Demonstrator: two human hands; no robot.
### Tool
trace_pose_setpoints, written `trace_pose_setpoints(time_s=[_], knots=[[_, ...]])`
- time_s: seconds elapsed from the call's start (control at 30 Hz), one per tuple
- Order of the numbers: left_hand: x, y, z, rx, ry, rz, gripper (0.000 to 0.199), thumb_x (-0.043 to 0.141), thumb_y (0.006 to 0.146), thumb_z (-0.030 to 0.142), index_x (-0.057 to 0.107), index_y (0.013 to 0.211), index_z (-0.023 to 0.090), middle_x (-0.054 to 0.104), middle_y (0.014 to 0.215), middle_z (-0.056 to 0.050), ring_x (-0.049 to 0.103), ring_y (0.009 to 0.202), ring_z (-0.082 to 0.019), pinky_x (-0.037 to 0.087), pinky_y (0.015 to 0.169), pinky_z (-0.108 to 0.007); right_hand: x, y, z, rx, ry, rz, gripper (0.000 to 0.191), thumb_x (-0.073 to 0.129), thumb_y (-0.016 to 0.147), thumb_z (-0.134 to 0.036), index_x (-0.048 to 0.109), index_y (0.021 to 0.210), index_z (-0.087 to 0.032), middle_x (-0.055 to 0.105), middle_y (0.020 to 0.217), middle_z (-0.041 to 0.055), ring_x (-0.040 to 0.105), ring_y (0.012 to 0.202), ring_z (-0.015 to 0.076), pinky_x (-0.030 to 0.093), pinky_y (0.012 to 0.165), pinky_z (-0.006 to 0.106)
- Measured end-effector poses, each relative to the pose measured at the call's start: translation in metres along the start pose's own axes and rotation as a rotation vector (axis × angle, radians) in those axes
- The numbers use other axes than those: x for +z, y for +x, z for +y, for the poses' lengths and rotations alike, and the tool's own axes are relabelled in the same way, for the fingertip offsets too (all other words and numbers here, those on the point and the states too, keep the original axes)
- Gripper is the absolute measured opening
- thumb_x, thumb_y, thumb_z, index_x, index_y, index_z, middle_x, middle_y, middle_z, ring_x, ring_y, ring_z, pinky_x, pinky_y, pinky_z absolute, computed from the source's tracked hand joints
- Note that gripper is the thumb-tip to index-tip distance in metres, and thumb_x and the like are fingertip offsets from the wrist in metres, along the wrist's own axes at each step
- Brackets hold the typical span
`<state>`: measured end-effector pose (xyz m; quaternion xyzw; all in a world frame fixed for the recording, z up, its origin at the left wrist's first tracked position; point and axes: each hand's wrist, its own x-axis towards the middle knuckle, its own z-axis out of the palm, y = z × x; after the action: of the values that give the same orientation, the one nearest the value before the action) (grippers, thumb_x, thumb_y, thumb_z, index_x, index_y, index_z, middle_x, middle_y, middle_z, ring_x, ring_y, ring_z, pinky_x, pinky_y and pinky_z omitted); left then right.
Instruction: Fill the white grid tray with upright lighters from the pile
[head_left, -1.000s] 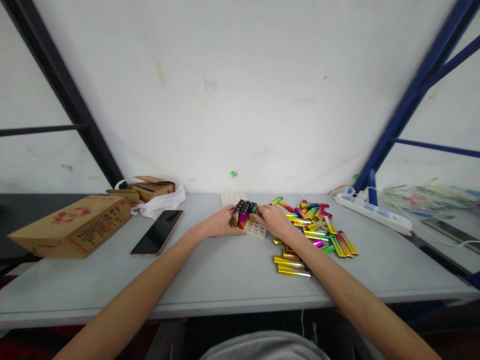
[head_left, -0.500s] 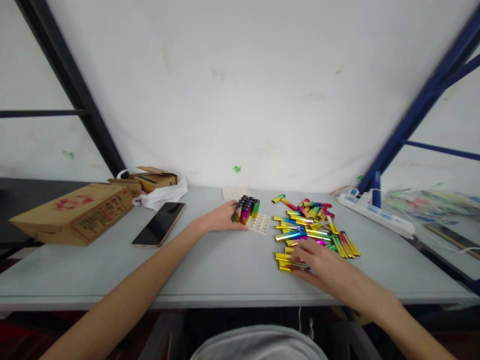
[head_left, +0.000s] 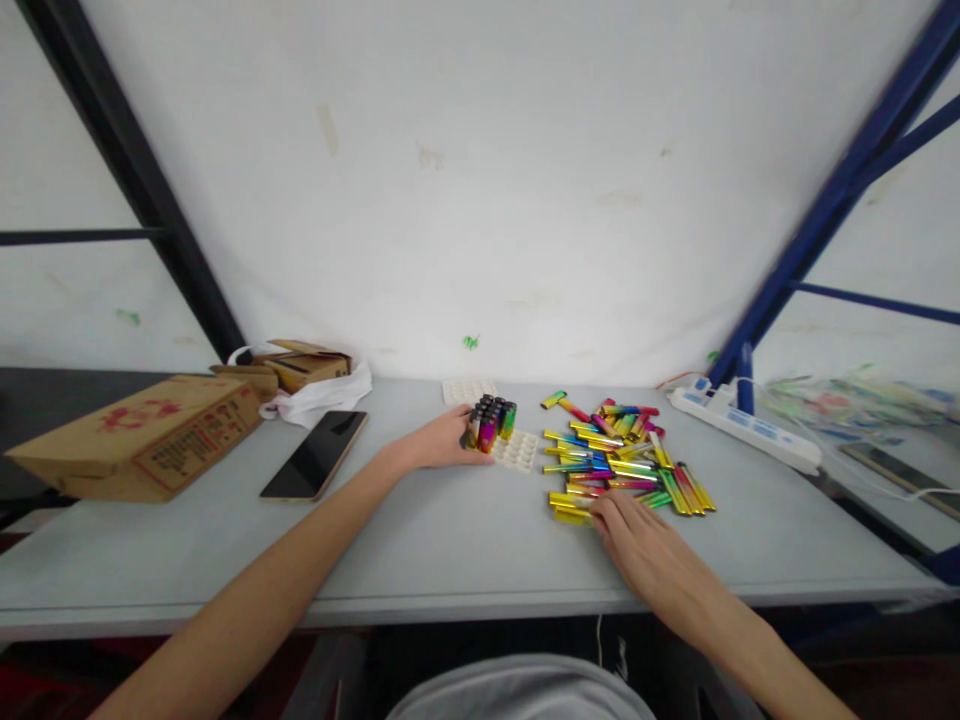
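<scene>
My left hand point(head_left: 441, 440) is curled round the left side of a cluster of upright lighters point(head_left: 491, 422), which have black tops and shiny multicoloured bodies. They stand in the left part of a white tray point(head_left: 516, 452), whose right part shows rows of bare pockets. My right hand point(head_left: 637, 545) is at the near edge of a pile of metallic lighters point(head_left: 626, 455) lying on the table. Its fingers are closed on the right end of a gold lighter point(head_left: 573, 516). The fingertips are partly hidden behind the hand.
A second white tray point(head_left: 469, 390) lies near the wall. A phone point(head_left: 315, 455), a cardboard box point(head_left: 142, 435), and an opened carton point(head_left: 307, 365) with a white plastic bag point(head_left: 326, 393) are at left. A power strip point(head_left: 742, 428) sits at right. The table's front edge point(head_left: 465, 612) is close to me.
My right hand has shifted slightly, its fingers closing on the gold lighter at the pile's near edge. The left hand stays at the upright lighters. The view has moved a little.
</scene>
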<state>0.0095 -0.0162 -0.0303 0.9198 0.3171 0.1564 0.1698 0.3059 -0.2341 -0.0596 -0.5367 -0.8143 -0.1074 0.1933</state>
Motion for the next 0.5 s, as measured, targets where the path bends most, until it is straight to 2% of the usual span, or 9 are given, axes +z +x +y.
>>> trace_pose_setpoints(time_s=[0.13, 0.2, 0.3, 0.37, 0.43, 0.5], knots=[[0.001, 0.000, -0.002, 0.002, -0.013, -0.003, 0.053, 0.072, 0.075, 0.069, 0.074, 0.091, 0.018, 0.064, 0.119, -0.011, 0.060, 0.112, -0.031, 0.047, 0.110, -0.041, -0.021, 0.023, 0.004, 0.118, 0.278, 0.017, 0.029, 0.038, 0.106, -0.034, 0.064, 0.115, -0.024, 0.074, 0.099, 0.0109, 0.071, 0.084, 0.0253, 0.055, 0.075, 0.037], [0.002, 0.001, -0.003, 0.013, -0.024, 0.002, 0.055, 0.072, 0.076, 0.068, 0.075, 0.098, 0.018, 0.064, 0.122, -0.011, 0.059, 0.114, -0.031, 0.045, 0.111, -0.040, -0.033, 0.049, 0.013, 0.165, 0.384, 0.109, 0.029, 0.045, 0.103, -0.041, 0.068, 0.107, -0.023, 0.075, 0.096, 0.0097, 0.070, 0.081, 0.0245, 0.053, 0.073, 0.035], [0.002, 0.001, -0.004, 0.025, -0.030, -0.005, 0.056, 0.072, 0.076, 0.069, 0.076, 0.099, 0.018, 0.065, 0.122, -0.011, 0.058, 0.116, -0.031, 0.045, 0.111, -0.039, -0.041, 0.099, 0.030, 0.295, 0.599, 0.268, 0.034, 0.058, 0.096, -0.052, 0.072, 0.099, -0.022, 0.067, 0.074, 0.0034, 0.061, 0.066, 0.0195, 0.047, 0.061, 0.030], [0.001, 0.001, -0.003, 0.031, -0.030, -0.017, 0.056, 0.071, 0.077, 0.069, 0.076, 0.099, 0.019, 0.065, 0.123, -0.010, 0.057, 0.119, -0.031, 0.043, 0.113, -0.039, -0.036, 0.134, 0.039, 0.336, 0.804, 0.359, 0.036, 0.067, 0.088, -0.057, 0.069, 0.089, -0.021, 0.061, 0.071, 0.0010, 0.057, 0.065, 0.0162, 0.045, 0.059, 0.027], [0.000, 0.000, -0.003, 0.035, -0.024, -0.032, 0.055, 0.071, 0.078, 0.069, 0.076, 0.101, 0.019, 0.065, 0.123, -0.010, 0.056, 0.121, -0.030, 0.042, 0.114, -0.038, -0.023, 0.163, 0.041, 0.366, 0.969, 0.432, 0.043, 0.065, 0.087, -0.062, 0.060, 0.077, -0.021, 0.055, 0.069, -0.0008, 0.054, 0.064, 0.0135, 0.045, 0.059, 0.024], [0.000, 0.000, -0.002, 0.031, -0.025, -0.028, 0.054, 0.071, 0.078, 0.068, 0.076, 0.100, 0.019, 0.066, 0.122, -0.009, 0.057, 0.119, -0.030, 0.042, 0.113, -0.038, -0.007, 0.181, 0.038, 0.384, 1.193, 0.387, 0.048, 0.062, 0.085, -0.069, 0.053, 0.081, -0.023, 0.056, 0.073, -0.0020, 0.054, 0.064, 0.0123, 0.047, 0.058, 0.023]])
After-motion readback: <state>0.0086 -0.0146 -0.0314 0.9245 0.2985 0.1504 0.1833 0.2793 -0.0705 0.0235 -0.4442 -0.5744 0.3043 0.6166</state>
